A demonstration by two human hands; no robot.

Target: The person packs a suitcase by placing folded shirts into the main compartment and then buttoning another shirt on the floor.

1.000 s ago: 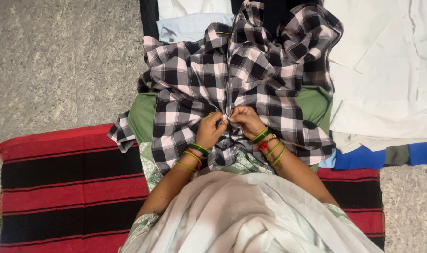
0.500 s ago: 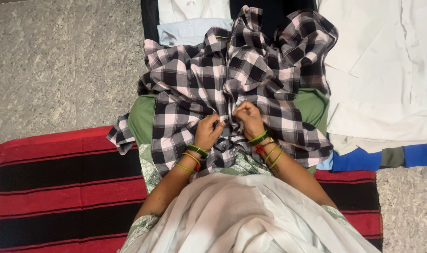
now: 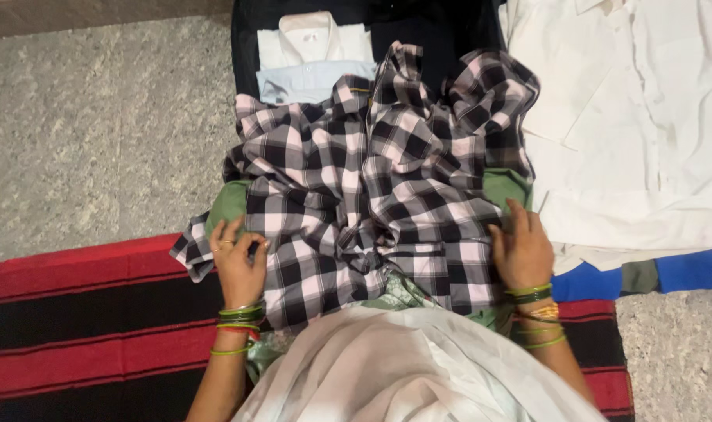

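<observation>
Hands (image 3: 238, 266) apart — seemingly at shirt (image 3: 371, 195) edges

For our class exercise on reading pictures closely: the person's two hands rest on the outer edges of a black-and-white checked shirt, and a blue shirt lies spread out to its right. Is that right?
Not quite. The head view shows the left hand and right hand at the outer edges of the checked shirt, but the shirt spread out to its right is white, not blue.

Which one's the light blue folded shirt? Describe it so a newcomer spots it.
Start at the big black-and-white checked shirt spread under both hands. Just past its collar, on the dark cloth, two folded shirts lie stacked. The light blue folded shirt is the nearer one, half under the check; the white folded shirt lies beyond it.
</observation>
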